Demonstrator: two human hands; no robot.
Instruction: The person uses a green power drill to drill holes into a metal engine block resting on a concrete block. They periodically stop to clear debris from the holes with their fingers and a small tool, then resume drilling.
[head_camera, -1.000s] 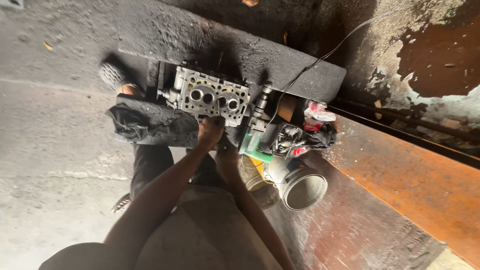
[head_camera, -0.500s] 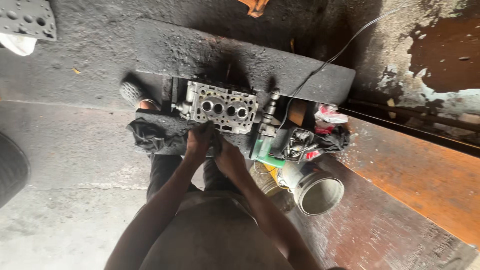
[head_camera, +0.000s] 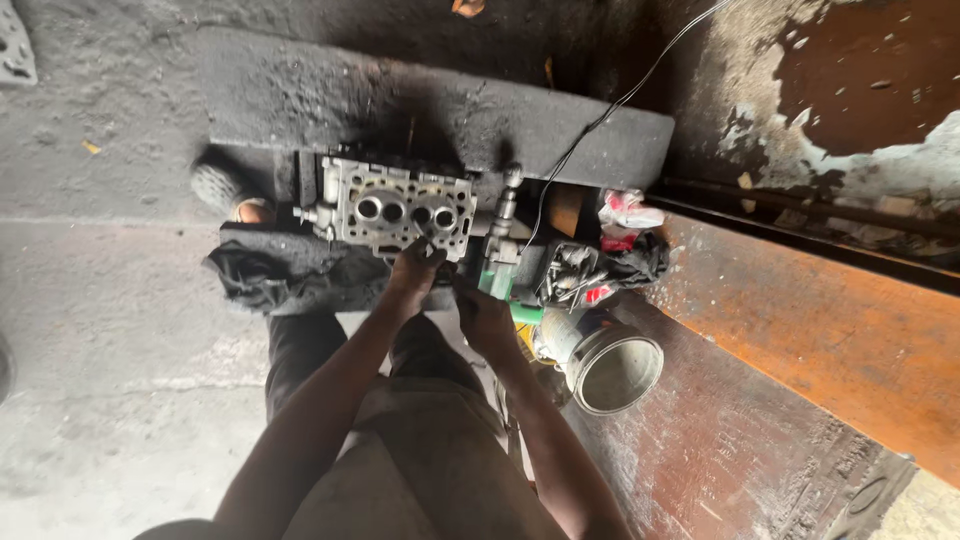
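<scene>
A grey metal cylinder head (head_camera: 400, 208) with round valve seats lies on the floor against a dark block (head_camera: 440, 110). My left hand (head_camera: 415, 268) curls over the head's near edge, by the right pair of openings. My right hand (head_camera: 483, 315), fingers closed, sits just right of it and a little nearer to me, beside a green power tool (head_camera: 498, 282). Whether the right hand holds anything is hidden by grease and shadow. A black rag (head_camera: 275, 275) lies under the head's left end.
A metal can (head_camera: 610, 365) lies on its side at the right, next to a box of loose tools (head_camera: 570, 272). A thin cable (head_camera: 620, 100) runs up to the wall. A rusty orange beam (head_camera: 800, 330) fills the right. A shoe (head_camera: 222, 190) rests at the left.
The view has shifted slightly. My left hand stays on the head's near edge. My right hand has drawn a little to the right, toward the green tool.
</scene>
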